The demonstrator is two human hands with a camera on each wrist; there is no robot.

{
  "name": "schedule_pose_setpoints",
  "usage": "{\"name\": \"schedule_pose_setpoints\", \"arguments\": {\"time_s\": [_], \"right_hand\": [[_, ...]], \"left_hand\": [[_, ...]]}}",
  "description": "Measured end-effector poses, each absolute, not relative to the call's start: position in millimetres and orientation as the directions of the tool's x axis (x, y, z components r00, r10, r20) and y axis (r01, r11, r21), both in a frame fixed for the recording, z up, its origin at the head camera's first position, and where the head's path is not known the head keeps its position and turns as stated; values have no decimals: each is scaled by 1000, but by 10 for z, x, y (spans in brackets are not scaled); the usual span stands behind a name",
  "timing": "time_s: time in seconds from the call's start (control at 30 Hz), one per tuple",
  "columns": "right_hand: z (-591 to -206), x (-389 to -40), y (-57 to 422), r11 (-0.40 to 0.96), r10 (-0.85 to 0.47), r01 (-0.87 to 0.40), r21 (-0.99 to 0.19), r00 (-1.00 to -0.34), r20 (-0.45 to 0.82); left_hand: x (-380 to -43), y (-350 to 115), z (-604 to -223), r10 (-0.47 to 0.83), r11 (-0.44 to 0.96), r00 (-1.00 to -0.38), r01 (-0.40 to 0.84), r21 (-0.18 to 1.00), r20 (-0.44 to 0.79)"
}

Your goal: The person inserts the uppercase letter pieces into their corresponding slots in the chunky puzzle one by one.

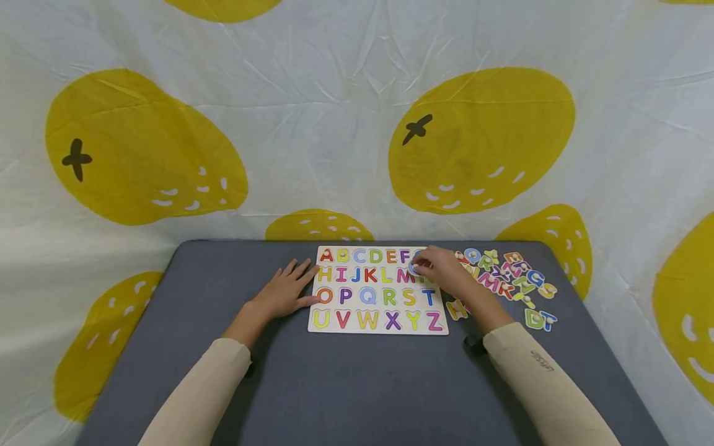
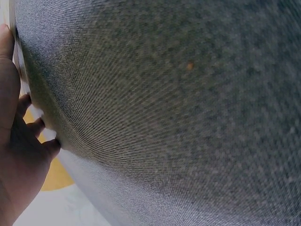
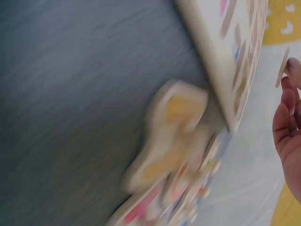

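A white alphabet puzzle board with rows of colored letters, A to Z, lies on the table. Above its upper right part, my right hand pinches a blue letter piece; fingers hide much of it, so its letter cannot be read. In the right wrist view, that letter piece appears edge-on as a thin wooden slab between thumb and fingertips, raised off the board. My left hand rests at the board's left edge, fingers spread, with its thumb and a fingertip touching the edge.
Several loose letter pieces with knobs lie piled right of the board. A yellow-orange H piece sits close to the board's right edge, under the right forearm. Behind the dark grey table hangs a white cloth with yellow fruit prints.
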State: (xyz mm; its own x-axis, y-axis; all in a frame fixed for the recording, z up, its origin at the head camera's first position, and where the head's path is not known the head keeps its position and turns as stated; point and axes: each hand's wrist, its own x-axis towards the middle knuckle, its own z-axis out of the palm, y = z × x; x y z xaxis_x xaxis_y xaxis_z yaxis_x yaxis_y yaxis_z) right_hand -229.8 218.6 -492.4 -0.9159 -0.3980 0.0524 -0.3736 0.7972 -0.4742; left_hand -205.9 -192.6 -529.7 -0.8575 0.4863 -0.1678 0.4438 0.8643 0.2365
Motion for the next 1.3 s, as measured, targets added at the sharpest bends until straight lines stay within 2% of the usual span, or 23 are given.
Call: {"name": "schedule_pose_setpoints", "arguments": {"time_s": [0.13, 0.4, 0.6, 0.77, 0.97, 1.3], "right_hand": [[-4939, -2456, 1920, 776, -422, -389, -497, -905, 50], [-5003, -2739, 1314, 757, -390, -334, -562, -920, 21], [-5068, -2877, 986, 786, -369, -311, -535, -929, -3], [-5135, -2944, 859, 824, -352, -282, -492, -935, -53], [-5187, -2936, 758, 848, -315, -227, -480, -943, -111], [-5144, -2944, 759, 863, -333, -253, -437, -936, -116]], "left_hand": [[-2055, -1923, -5287, 490, 861, -855, 444, 248, -170], [-2061, -1964, -5277, 488, 862, -859, 447, 238, -156], [-2075, -1978, -5294, 493, 857, -856, 449, 252, -155], [-2070, -1962, -5295, 495, 852, -855, 443, 280, -154], [-2059, -1992, -5301, 497, 854, -855, 451, 260, -148], [-2057, -1960, -5267, 492, 855, -856, 439, 277, -162]]}}
